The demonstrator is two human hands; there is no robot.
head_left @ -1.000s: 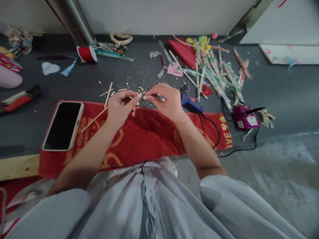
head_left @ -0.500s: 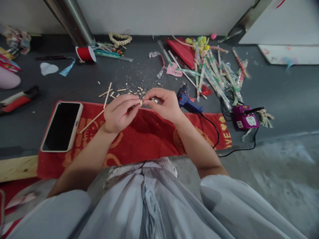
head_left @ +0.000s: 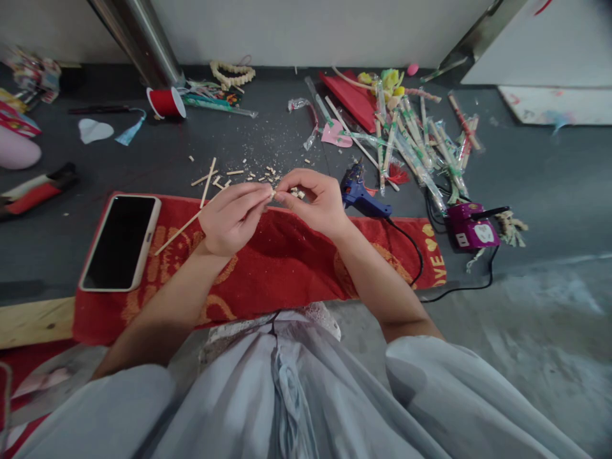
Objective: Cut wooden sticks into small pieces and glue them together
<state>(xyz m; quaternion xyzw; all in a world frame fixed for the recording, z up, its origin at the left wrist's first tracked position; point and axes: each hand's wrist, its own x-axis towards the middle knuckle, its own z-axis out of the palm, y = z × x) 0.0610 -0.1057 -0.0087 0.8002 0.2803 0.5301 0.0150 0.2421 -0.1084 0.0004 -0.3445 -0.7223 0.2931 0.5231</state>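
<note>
My left hand (head_left: 234, 217) and my right hand (head_left: 313, 199) meet above the far edge of a red towel (head_left: 287, 268). Between their fingertips is a small pale wooden piece (head_left: 273, 194), pinched from both sides and mostly covered. Just beyond my hands, short cut bits of wooden stick (head_left: 270, 172) and pale crumbs lie scattered on the dark surface. Thin wooden sticks (head_left: 208, 182) rest crosswise by my left hand, one of them reaching onto the towel. Right of my right hand lies a blue glue gun (head_left: 366, 199), its black cord trailing over the towel.
A phone (head_left: 120, 242) lies on the towel's left end. Wrapped chopsticks (head_left: 406, 143) are heaped at the back right, near a purple power socket (head_left: 471, 226). At the back left are a red ribbon spool (head_left: 165, 103) and, nearer, red-handled pliers (head_left: 36, 191).
My left fingers have closed further over the small wooden piece, so less of it shows. Both hands stay in nearly the same place; the whole view has shifted slightly.
</note>
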